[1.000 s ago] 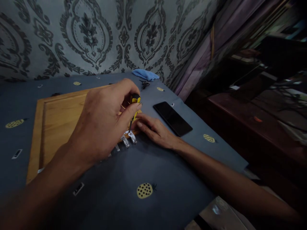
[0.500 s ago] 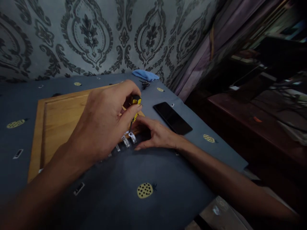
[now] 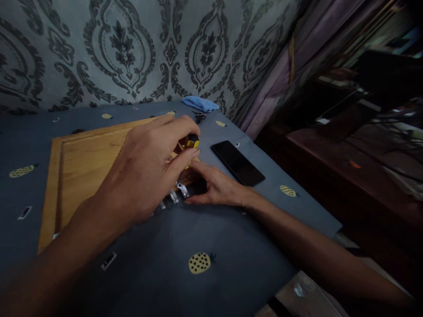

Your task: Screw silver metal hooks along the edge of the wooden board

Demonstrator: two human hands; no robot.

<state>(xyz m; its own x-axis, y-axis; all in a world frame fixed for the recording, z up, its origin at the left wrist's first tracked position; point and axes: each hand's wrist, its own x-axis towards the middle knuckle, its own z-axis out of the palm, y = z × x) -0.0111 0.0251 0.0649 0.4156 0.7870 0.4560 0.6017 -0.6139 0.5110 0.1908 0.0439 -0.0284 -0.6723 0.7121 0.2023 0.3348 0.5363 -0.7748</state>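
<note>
My left hand (image 3: 145, 163) is closed around the black and yellow handle of a screwdriver (image 3: 192, 141), held nearly upright. The screwdriver's shaft and tip are mostly hidden behind my fingers. Below it, a metal hinge (image 3: 183, 189) sits at the near right corner of a framed wooden panel (image 3: 89, 160), and a second metal piece (image 3: 173, 196) lies just left of it. My right hand (image 3: 218, 185) grips that corner, fingers on the upper side and thumb low beside the hinge. What lies under its fingertips is partly hidden.
A black phone (image 3: 238, 163) lies right of my hands on the blue patterned tablecloth (image 3: 244, 259). Farther back are small dark keys or a similar item (image 3: 199, 116) and a blue cloth (image 3: 200, 104). A patterned wall (image 3: 172, 53) stands behind; the table edge drops off at right.
My left hand and the screwdriver have shifted slightly right, with the handle a little lower and the shaft now covered. My right hand has barely moved, and the panel stays in place.
</note>
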